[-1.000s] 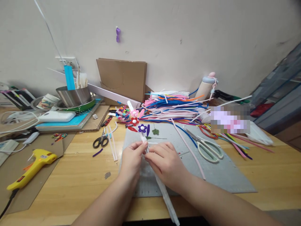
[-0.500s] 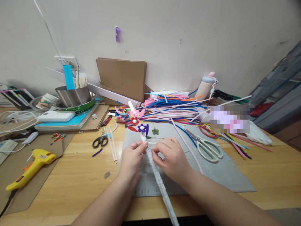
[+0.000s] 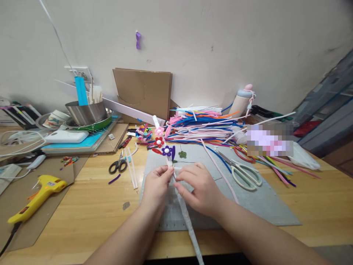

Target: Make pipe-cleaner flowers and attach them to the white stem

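My left hand (image 3: 157, 184) pinches a long white wrapped stem (image 3: 185, 211) between thumb and fingers. The stem slants across a grey cutting mat (image 3: 264, 209) and runs past the table's front edge. Above my left fingers it bears a pink flower (image 3: 159, 131), a red flower (image 3: 159, 142) and a purple flower (image 3: 167, 151) with white centres, plus coloured petal-like leaves. My right hand (image 3: 202, 187) is just right of the stem, thumb and index fingertips apart, close to a thin dark wire at my left fingertips. A green leaf piece (image 3: 182, 154) lies on the mat beyond.
Green-handled scissors (image 3: 245, 176) lie at the mat's right, black scissors (image 3: 118, 165) at its left. A yellow glue gun (image 3: 38, 197) rests on cardboard at the left. Behind is a heap of pipe cleaners (image 3: 204, 127), with a bottle (image 3: 239, 103) beside it.
My right hand's fingers, earlier closed at the stem, moved slightly right with the thin wire and have now parted beside it. The stem's lower end swung left; my left hand keeps its hold.
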The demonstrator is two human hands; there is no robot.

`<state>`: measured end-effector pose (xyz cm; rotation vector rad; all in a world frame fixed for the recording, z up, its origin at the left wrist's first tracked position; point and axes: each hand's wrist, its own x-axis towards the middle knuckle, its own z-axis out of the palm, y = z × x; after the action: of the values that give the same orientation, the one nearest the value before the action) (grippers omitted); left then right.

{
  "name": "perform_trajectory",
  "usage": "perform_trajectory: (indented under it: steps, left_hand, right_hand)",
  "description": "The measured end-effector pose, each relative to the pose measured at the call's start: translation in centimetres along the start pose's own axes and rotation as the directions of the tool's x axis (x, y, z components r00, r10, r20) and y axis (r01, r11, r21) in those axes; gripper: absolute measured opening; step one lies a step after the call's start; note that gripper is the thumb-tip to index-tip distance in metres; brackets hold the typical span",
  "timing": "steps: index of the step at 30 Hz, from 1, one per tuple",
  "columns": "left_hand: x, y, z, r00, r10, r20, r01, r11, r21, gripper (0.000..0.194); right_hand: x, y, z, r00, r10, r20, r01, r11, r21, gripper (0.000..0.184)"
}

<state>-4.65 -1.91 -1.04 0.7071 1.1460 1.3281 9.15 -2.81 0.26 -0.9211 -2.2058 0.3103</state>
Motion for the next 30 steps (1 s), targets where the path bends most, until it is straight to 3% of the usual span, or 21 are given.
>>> perform_trajectory:
  steps: [2, 4, 6, 8, 12, 14, 25, 30]
  left_hand:
    - [-0.2, 0.1, 0.2, 0.999, 0.009, 0.037, -0.010, 1.000, 0.020, 0.026]
    - [-0.5, 0.3, 0.4, 0.997, 0.014, 0.077, -0.018, 0.999, 0.050, 0.025]
    - [-0.8, 0.3, 0.6, 0.994, 0.015, 0.111, -0.023, 0.997, 0.076, 0.025]
    - [-1.1, 0.3, 0.8, 0.990, 0.006, 0.140, -0.020, 0.995, 0.100, 0.024]
    - [-1.3, 0.2, 0.9, 0.986, -0.013, 0.165, -0.010, 0.990, 0.140, 0.024]
    - [-1.3, 0.1, 0.9, 0.985, -0.016, 0.169, -0.008, 0.989, 0.145, 0.025]
    - [-1.2, 0.0, 0.8, 0.973, -0.059, 0.224, 0.032, 0.992, 0.123, 0.026]
    - [-1.1, -0.1, 0.7, 0.975, -0.044, 0.218, 0.018, 0.992, 0.121, 0.026]
  right_hand:
    - [0.2, 0.4, 0.1, 0.982, 0.167, -0.086, -0.149, 0.971, 0.186, 0.015]
    - [0.5, 1.0, 0.2, 0.920, 0.372, -0.119, -0.299, 0.866, 0.400, 0.015]
    - [0.9, 1.7, 0.0, 0.845, 0.526, -0.093, -0.390, 0.727, 0.565, 0.015]
    - [1.3, 2.4, -0.4, 0.810, 0.586, -0.025, -0.426, 0.617, 0.662, 0.017]
    - [1.8, 3.1, -1.0, 0.822, 0.536, 0.193, -0.474, 0.456, 0.754, 0.021]
    - [1.7, 3.3, -0.9, 0.827, 0.508, 0.242, -0.482, 0.417, 0.770, 0.022]
    - [1.6, 4.3, -1.8, 0.851, 0.367, 0.377, -0.513, 0.420, 0.748, 0.025]
    - [1.5, 4.2, -1.1, 0.833, 0.439, 0.338, -0.509, 0.367, 0.778, 0.018]
